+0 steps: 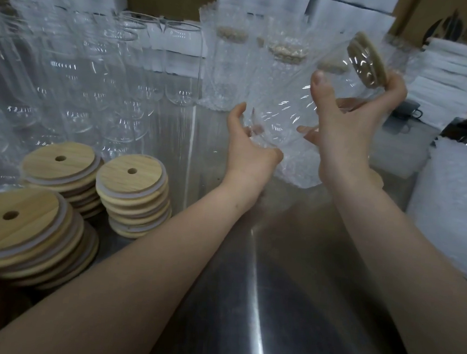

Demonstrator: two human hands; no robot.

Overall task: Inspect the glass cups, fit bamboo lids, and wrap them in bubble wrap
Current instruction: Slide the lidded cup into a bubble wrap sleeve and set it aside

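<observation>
Wrapping step: right hand (351, 122) fingers curl round the lidded glass cup (297, 98), left hand (247, 147) fingers pinch the bubble wrap (300, 168); next, I judge, roll the sheet snug.

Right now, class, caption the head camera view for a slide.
Left hand and right hand hold a tilted glass cup with its bamboo lid in bubble wrap above a steel table.

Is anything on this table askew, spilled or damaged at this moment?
Nothing looks spilled or broken. Only the lid stacks at the left are untidy: their lids sit shifted sideways, so the stacks lean. The cup is tilted, but the left hand and right hand grip it.
</observation>
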